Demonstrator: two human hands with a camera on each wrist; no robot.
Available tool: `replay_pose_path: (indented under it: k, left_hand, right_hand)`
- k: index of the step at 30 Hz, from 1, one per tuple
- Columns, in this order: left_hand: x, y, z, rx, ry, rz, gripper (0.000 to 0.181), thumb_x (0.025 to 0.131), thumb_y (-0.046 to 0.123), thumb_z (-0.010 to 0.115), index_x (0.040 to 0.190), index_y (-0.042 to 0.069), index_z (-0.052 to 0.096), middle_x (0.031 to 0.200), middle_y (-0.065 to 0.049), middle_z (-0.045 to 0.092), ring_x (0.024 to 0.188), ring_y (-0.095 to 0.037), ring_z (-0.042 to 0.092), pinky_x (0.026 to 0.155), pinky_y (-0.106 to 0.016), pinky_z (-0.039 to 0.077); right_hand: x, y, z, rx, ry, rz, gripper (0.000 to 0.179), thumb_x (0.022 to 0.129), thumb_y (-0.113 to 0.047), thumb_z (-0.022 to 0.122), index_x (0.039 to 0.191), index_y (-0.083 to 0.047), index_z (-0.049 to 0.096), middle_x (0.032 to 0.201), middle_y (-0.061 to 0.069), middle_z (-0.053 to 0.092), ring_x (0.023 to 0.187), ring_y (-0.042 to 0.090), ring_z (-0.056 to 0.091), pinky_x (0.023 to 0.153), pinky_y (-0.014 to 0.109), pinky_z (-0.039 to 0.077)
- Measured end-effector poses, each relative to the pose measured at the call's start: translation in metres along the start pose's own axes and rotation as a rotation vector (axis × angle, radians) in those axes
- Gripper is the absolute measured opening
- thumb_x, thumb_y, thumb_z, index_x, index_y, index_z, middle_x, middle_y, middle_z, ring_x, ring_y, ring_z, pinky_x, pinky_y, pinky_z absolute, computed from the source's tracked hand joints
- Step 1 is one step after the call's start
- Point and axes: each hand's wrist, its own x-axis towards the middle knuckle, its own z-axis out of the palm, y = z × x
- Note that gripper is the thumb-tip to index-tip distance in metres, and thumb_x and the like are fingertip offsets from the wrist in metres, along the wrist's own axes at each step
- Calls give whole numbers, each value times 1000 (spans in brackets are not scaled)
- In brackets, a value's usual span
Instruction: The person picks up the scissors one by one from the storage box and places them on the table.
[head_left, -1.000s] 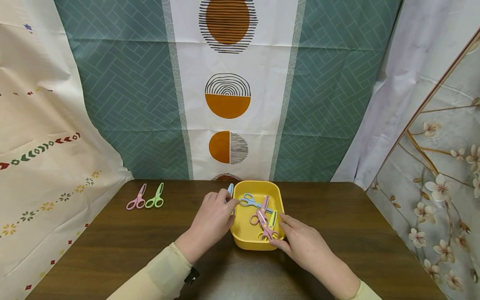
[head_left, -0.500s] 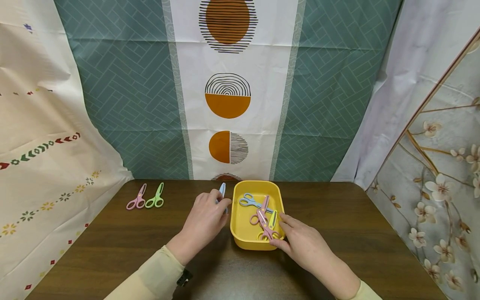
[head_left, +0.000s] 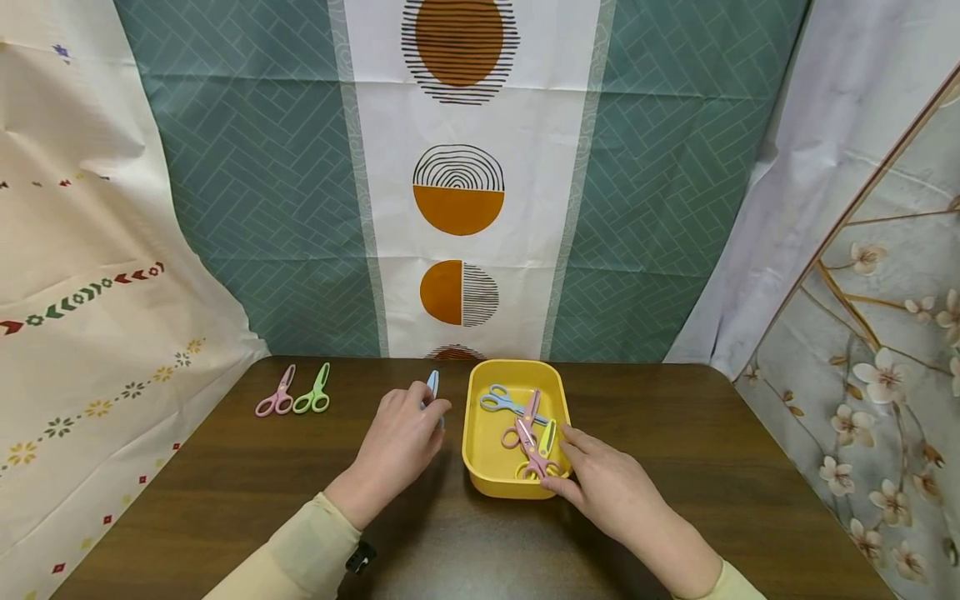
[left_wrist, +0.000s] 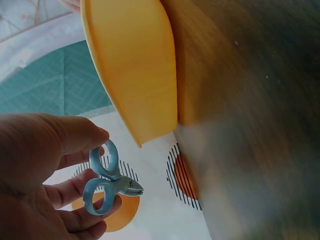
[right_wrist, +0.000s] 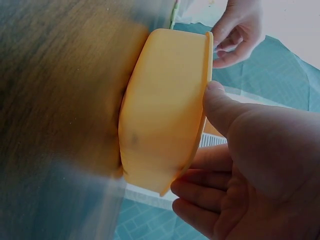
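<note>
In the head view my left hand (head_left: 401, 437) pinches a pair of light-blue scissors (head_left: 432, 383), held to the left of the yellow bin (head_left: 480, 477). The left wrist view shows thumb and fingers on the handle loops of those scissors (left_wrist: 112, 182), blades pointing away from the palm. My right hand (head_left: 611, 483) holds the bin at its near right corner, thumb and fingertips on the rim. Inside the bin lie blue scissors (head_left: 498, 400), two pairs of pink scissors (head_left: 528, 446) and yellow scissors (head_left: 548, 435), partly overlapping.
Pink scissors (head_left: 283, 392) and green scissors (head_left: 315, 393) lie side by side at the far left of the dark wooden table (head_left: 247, 500). A patterned curtain (head_left: 465, 233) hangs along the table's back edge.
My left hand has moved left with the blue scissors, from the bin's left rim to a spot apart from it. My right hand and the bin stay in place.
</note>
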Motion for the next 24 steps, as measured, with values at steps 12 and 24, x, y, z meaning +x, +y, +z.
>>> replay_pose_path:
  k: [12, 24]
  left_hand:
    - [-7, -2, 5, 23, -2, -11, 28, 82, 5, 92, 107, 7, 78, 100, -16, 63, 82, -36, 63, 85, -55, 55]
    - [-16, -8, 14, 55, -40, -30, 24, 83, 5, 90, 102, 9, 76, 95, -12, 59, 74, -33, 61, 80, -54, 56]
  right_hand:
    - [1, 1, 0, -5, 0, 0, 71, 99, -53, 79, 141, 5, 71, 154, 21, 63, 138, 37, 65, 107, 55, 56]
    - [0, 0, 0, 9, -13, 21, 72, 99, -53, 80, 141, 4, 71, 154, 21, 63, 138, 37, 65, 107, 55, 56]
